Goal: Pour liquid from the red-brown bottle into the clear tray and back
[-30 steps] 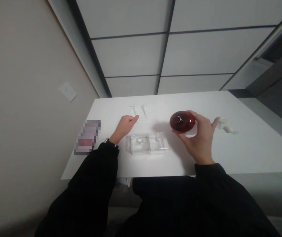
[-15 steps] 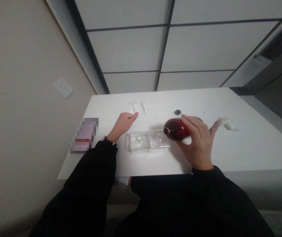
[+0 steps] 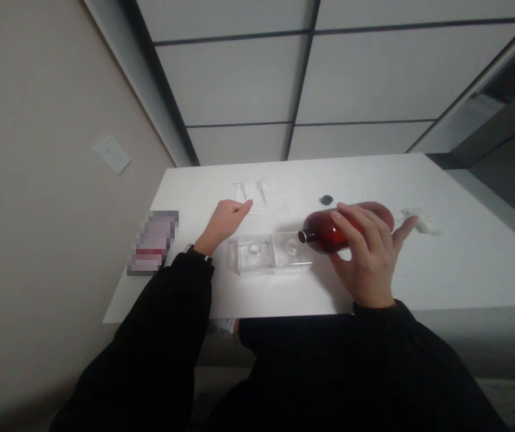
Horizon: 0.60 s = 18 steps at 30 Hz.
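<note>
**Workstation Status, Left to Right**

Beige wall (image 3: 36, 210) occupies the far left and carries a white wall outlet plate (image 3: 112, 154). White tabletop (image 3: 473, 276) extends from this wall, beneath a paneled ceiling. At its left edge lies a flat rectangular object (image 3: 153, 243), pixelated and not identifiable.

Left hand (image 3: 222, 225) rests on the tabletop, fingers loosely curled and pointing right. It has hold of nothing visible. A wristwatch (image 3: 188, 248) shows at the cuff of a black sleeve (image 3: 162, 336). Two small, white or translucent pump-like parts (image 3: 251, 193) lie just beyond the fingertips, apart from them; their exact type cannot be determined.

Clear plastic tray (image 3: 254, 254) sits nearest the person, right of the left hand, with two compartments, each containing a small round piece. Farther out lies a dark round cap (image 3: 326, 200).

Right hand (image 3: 368, 261) grips a dark red bottle (image 3: 329, 233), held on its side with the neck pointing left, next to the tray's right end. Contact between bottle and tray cannot be confirmed. Fingers (image 3: 356, 225) wrap over the bottle. Crumpled white tissue (image 3: 421, 221) lies just beyond the splayed outer digit at far right.
</note>
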### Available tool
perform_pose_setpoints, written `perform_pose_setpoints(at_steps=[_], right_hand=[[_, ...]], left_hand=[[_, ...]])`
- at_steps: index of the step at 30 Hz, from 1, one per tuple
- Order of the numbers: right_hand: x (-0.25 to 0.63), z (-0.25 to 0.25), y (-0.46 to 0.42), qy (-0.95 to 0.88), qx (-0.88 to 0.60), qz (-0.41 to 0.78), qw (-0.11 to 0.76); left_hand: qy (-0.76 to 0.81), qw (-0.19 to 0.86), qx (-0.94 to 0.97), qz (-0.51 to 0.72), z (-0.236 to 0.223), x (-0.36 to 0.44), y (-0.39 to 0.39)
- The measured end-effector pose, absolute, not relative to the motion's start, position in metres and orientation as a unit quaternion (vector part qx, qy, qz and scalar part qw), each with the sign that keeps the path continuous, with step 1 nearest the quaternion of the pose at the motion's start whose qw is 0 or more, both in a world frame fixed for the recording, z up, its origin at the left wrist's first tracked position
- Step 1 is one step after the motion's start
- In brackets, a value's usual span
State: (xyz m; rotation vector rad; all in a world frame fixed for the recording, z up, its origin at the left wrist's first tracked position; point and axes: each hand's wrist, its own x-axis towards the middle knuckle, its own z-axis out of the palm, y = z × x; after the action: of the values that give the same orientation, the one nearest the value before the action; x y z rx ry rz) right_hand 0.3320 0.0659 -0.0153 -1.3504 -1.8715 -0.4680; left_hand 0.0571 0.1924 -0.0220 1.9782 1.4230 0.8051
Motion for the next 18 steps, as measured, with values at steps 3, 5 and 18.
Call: perform_pose_setpoints(at_steps=[3, 5, 18], right_hand=[[0.3311, -0.0136, 0.0657, -0.736, -0.518, -0.2, 0.387], [0.3309, -0.0126, 0.0657, -0.737, -0.515, -0.208, 0.386], [0.3309, -0.0072, 0.0635, -0.749, -0.51, -0.216, 0.364]], left_hand=[[0.532, 0.282, 0.74, 0.299, -0.0222, 0.0572, 0.1927], [0.532, 0.28, 0.741, 0.297, -0.0226, 0.0572, 0.193], [0.519, 0.29, 0.746, 0.3, -0.027, 0.0566, 0.1944]])
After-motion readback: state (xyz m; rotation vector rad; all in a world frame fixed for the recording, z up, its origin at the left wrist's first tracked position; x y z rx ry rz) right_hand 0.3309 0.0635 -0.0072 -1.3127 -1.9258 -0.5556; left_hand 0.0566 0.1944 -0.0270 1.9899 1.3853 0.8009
